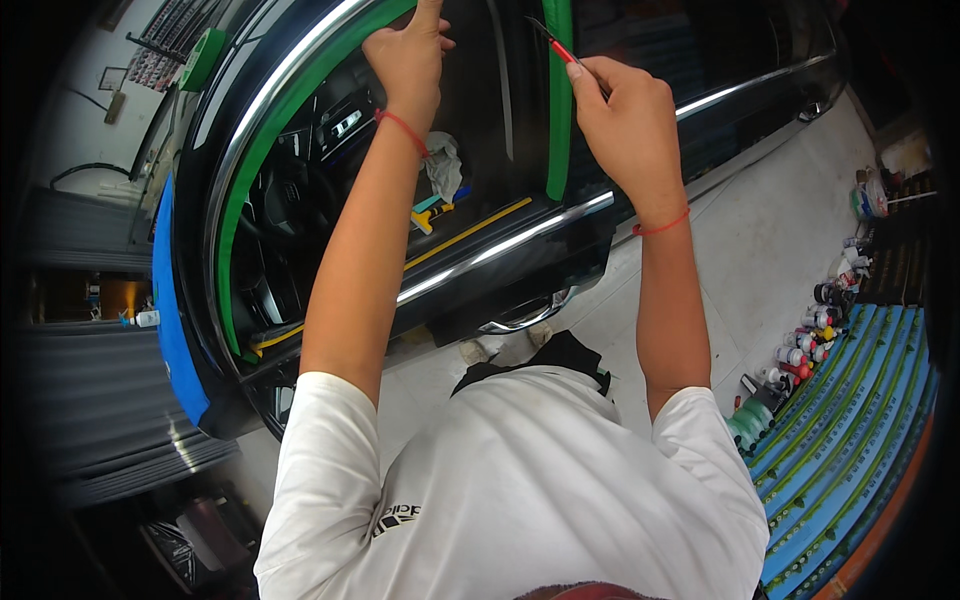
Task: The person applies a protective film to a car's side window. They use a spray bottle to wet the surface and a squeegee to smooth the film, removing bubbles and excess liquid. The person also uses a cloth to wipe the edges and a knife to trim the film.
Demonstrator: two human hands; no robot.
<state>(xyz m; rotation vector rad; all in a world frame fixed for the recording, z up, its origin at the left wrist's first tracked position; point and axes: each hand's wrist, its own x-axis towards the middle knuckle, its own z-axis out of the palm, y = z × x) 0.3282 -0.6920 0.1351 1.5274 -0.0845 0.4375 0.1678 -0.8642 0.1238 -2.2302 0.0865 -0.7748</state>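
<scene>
My right hand (630, 125) grips a slim red-handled knife (563, 50), its dark, thin blade pointing up and left beside the green strip (560, 120) on the car's middle pillar. My left hand (408, 65) is raised to the top of the window opening. Some of its fingers are curled, and the fingertips run out at the picture's upper edge, so anything in them is hidden. Close by, a green strip (240, 180) follows the curved window frame of the dark car. Below my left hand lie a crumpled grey-white cloth (443, 168) and a yellow-handled squeegee (428, 220).
A bright metal trim (505, 245) runs along the door below the window. Blue sheeting (175, 310) covers the car's front side. Several bottles (800, 350) line a blue-and-green striped mat (840, 440) at right. A green tape roll (203, 60) is at upper left.
</scene>
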